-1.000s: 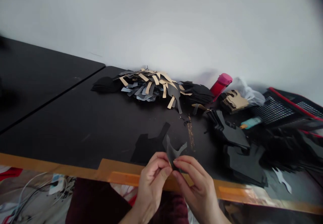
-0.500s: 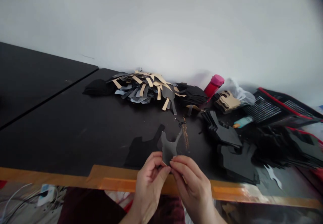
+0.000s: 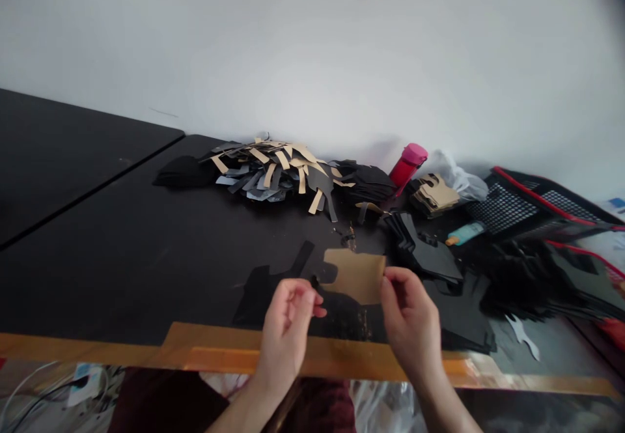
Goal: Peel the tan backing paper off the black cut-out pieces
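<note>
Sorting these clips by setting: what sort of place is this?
Probably a workshop: a black worktable, a heap of cut tan and dark pieces, and a tan cutout held in the right hand.

My left hand has its widest passage leftward, where the table runs flat on past the seam; a black piece lies low just beyond my knuckles. Ahead, I have a strip of open table before the pile, which bars the way to the wall. The card in my right hand takes up most of the gap between my hands. To my right, a black stack, tube and basket crowd any reach.
</note>
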Tool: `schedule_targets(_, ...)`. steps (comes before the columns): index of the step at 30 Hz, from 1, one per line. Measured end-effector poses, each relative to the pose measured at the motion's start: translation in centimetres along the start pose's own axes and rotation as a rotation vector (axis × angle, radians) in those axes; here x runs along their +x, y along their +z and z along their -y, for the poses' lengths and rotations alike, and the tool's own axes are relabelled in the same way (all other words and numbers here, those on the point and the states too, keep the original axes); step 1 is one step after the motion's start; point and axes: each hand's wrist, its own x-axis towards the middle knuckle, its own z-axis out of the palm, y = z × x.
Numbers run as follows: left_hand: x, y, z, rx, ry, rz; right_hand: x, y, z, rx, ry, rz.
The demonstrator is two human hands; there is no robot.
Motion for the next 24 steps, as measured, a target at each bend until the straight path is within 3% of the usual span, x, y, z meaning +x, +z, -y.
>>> schedule_targets(3, -0.3, 1.6, -0.7, 0.045, 0.008, 0.161, -1.3, 1.1, 1.2, -0.027, -0.265, 0.024)
schedule_targets(6, -0.7, 2.7, -1.3, 0.143, 0.035, 0.177, -2.4, 1.8, 2.2, 0.033, -0.313, 0.084)
schedule_targets(8, -0.8, 2.8, -1.5, 0.19, 0.073, 0.168, -2.3, 1.5, 2.4, 0.093, -0.246, 0.145)
schedule_targets(11, -0.6, 2.3, -1.5, 0.218, 0.113, 0.185, -1.1, 0.3, 1.4, 0.226, 0.003, 0.223)
schedule_targets(14, 0.0, 2.0, -1.0, 0.253, 0.129, 0.163, 0.7, -1.1, -0.3, 0.354, 0.234, 0.213)
schedule_targets(18, 0.8, 2.0, -0.4, 0.274, 0.123, 0.125, 2.1, -2.3, -2.3, 0.472, 0.4, 0.198)
schedule_targets(21, 1.4, 1.7, -0.2, 0.296, 0.128, 0.108, 2.8, -3.4, -3.6, 0.46, 0.423, 0.119)
schedule_targets(24, 2.3, 1.1, -0.1, 0.323, 0.1, 0.037, 3.9, -5.5, -5.3, 0.434, 0.421, -0.081)
